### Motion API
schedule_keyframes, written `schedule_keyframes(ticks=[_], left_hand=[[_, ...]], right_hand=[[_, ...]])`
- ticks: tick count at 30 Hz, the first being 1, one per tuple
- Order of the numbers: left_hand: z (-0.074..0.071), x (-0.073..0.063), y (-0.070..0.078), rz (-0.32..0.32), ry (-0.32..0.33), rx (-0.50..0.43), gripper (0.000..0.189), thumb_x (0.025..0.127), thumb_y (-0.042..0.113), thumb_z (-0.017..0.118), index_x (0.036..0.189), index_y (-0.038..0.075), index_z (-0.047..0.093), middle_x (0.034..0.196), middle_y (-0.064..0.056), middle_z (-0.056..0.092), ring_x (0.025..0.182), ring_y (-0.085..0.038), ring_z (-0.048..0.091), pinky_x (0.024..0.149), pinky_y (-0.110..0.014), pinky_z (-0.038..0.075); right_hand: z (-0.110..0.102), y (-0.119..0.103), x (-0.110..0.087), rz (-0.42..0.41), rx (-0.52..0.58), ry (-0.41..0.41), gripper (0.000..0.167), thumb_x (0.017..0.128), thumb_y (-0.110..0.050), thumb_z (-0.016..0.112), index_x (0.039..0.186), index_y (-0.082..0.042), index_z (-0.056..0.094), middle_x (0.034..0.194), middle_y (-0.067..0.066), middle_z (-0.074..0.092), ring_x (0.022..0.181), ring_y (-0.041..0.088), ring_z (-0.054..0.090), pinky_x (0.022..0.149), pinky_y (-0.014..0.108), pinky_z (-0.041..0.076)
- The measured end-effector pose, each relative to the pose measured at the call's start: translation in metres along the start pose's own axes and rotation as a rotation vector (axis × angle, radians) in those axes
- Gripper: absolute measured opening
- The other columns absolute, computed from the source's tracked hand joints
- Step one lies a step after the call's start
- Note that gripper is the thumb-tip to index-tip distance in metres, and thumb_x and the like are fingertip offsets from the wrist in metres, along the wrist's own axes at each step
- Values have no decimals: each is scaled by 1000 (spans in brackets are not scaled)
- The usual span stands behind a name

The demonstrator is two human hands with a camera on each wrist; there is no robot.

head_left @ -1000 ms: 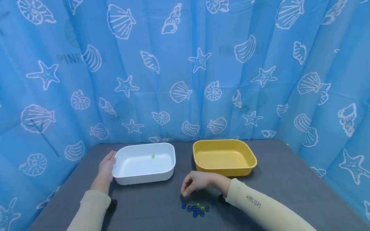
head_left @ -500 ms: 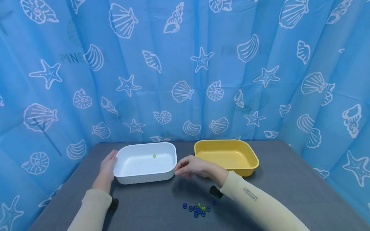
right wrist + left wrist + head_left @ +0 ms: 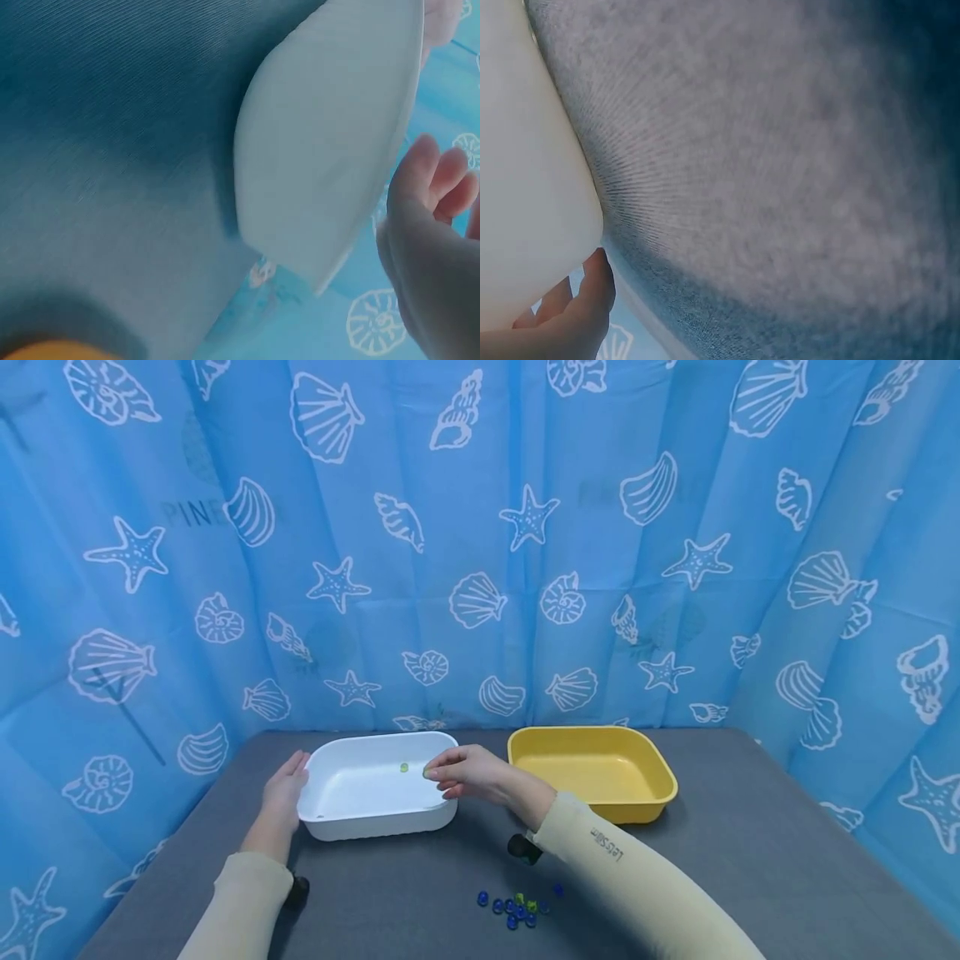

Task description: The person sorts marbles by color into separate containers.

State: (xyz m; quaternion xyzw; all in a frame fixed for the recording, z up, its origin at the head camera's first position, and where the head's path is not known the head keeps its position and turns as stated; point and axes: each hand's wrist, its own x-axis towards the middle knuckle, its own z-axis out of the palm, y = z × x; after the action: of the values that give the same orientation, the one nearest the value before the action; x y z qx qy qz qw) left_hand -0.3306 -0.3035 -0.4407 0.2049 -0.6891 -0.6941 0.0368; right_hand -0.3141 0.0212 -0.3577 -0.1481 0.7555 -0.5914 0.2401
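My right hand (image 3: 472,772) pinches a small yellow-green glass marble (image 3: 426,773) between thumb and forefinger, above the right part of a white plastic bin (image 3: 375,824). Inside that bin lies another yellow-green marble (image 3: 404,767). My left hand (image 3: 282,787) rests against the bin's left side, its fingers along the outer wall near the rim. Seen from the left wrist, the left hand (image 3: 577,315) touches the white bin (image 3: 532,172) at its corner. In the right wrist view the right hand (image 3: 439,217) is beside the rim of the bin (image 3: 322,142); the marble is hidden there.
A yellow plastic bin (image 3: 592,812) stands to the right of the white one. Several blue marbles (image 3: 512,922) and two yellow-green marbles (image 3: 532,907) lie in a loose group on the grey tabletop (image 3: 390,893). A blue shell-print curtain (image 3: 480,552) hangs behind.
From beside the marble group, my right hand has lifted the yellow-green marble and carried it up and left over the white bin. My left hand has stayed at the bin's left side.
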Motion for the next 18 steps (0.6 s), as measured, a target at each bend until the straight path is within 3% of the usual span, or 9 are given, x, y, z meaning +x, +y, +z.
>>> schedule_keyframes(ticks=[6, 11, 18], left_hand=[[8, -32, 18, -7, -12, -4, 52, 108, 19, 31, 156, 15, 12, 160, -5, 16, 147, -26, 9, 116, -44, 15], [12, -40, 20, -9, -24, -3, 52, 108, 19, 30, 156, 17, 11, 160, -3, 16, 147, -24, 8, 117, -43, 13], [13, -40, 21, 11, -32, -13, 53, 108, 19, 31, 156, 14, 11, 159, -6, 14, 147, -26, 7, 117, -45, 11]], right_hand=[[15, -3, 13, 31, 73, 37, 25, 95, -16, 64, 114, 1, 66, 110, 16, 65, 95, 23, 62, 90, 41, 53], [23, 1, 21, 45, 109, 84, 22, 94, -13, 66, 110, 1, 67, 101, 10, 66, 93, 23, 62, 88, 43, 53], [32, 6, 30, 67, 66, 158, 18, 93, -16, 67, 105, -2, 69, 103, 8, 65, 99, 25, 60, 85, 45, 51]])
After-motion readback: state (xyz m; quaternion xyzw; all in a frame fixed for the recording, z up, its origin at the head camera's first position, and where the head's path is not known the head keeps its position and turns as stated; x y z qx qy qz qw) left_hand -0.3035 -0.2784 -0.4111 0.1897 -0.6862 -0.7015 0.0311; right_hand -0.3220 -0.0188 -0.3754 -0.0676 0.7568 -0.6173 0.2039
